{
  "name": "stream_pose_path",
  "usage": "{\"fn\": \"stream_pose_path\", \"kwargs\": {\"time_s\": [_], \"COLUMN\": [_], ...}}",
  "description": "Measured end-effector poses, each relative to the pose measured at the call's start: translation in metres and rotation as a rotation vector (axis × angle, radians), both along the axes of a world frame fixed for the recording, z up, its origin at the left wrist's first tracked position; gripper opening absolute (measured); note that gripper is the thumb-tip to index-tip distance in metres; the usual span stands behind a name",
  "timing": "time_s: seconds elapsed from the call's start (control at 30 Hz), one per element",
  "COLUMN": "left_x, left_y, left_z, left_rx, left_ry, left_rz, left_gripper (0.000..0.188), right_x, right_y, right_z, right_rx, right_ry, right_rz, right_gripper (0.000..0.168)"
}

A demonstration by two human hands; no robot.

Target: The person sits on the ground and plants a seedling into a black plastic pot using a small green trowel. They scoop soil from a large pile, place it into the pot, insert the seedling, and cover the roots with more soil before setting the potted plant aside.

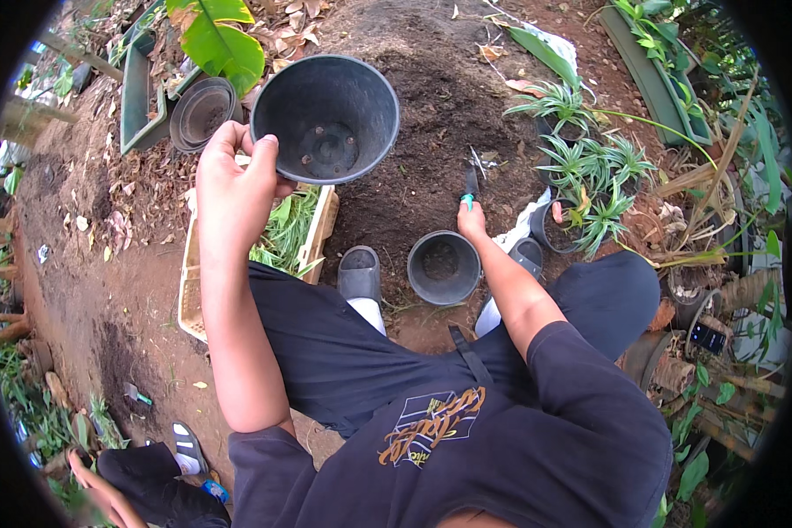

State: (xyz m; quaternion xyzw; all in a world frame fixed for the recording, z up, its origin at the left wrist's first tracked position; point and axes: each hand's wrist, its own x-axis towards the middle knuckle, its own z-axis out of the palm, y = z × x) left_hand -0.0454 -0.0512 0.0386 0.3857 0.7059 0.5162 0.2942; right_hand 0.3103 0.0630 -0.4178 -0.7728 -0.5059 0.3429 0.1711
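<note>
My left hand (pixel 241 171) grips the rim of a black plastic plant pot (pixel 327 122), raised and tipped so its inside faces me. Drainage holes show in its bottom, and no soil fills it. In my right hand (pixel 472 218) is a garden trowel (pixel 470 188) with a turquoise handle, its dark blade over the loose soil (pixel 422 132). A second black pot (pixel 443 269), with a little soil at its bottom, stands on the ground between my feet, close to my right forearm.
Small potted spider plants (pixel 591 162) stand at the right. A cream plastic crate (pixel 318 228) of cut leaves lies by my left leg. Green planter boxes (pixel 138 99) sit at the upper left, beside stacked pots (pixel 203 113). Another person's leg (pixel 145 472) shows at lower left, near another trowel (pixel 137 395).
</note>
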Motion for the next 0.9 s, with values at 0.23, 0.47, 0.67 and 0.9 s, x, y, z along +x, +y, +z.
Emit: {"fn": "stream_pose_path", "kwargs": {"time_s": [0.23, 0.47, 0.67, 0.9], "left_x": [-0.012, -0.015, -0.018, -0.019], "left_y": [0.014, 0.038, 0.057, 0.068], "left_z": [-0.011, -0.029, -0.038, -0.045], "left_rx": [-0.092, -0.141, -0.185, -0.246], "left_ry": [0.042, 0.075, 0.096, 0.131], "left_rz": [0.056, 0.028, 0.004, -0.037], "left_gripper": [0.027, 0.028, 0.027, 0.029], "right_x": [-0.027, -0.011, -0.018, -0.007], "right_y": [0.032, 0.045, 0.036, 0.031], "right_z": [0.034, 0.055, 0.076, 0.063], "right_rx": [0.153, 0.088, 0.101, -0.092], "right_ry": [0.131, -0.017, 0.068, -0.256], "right_rz": [0.017, 0.3, 0.334, 0.25], "right_gripper": [0.041, 0.049, 0.042, 0.047]}}
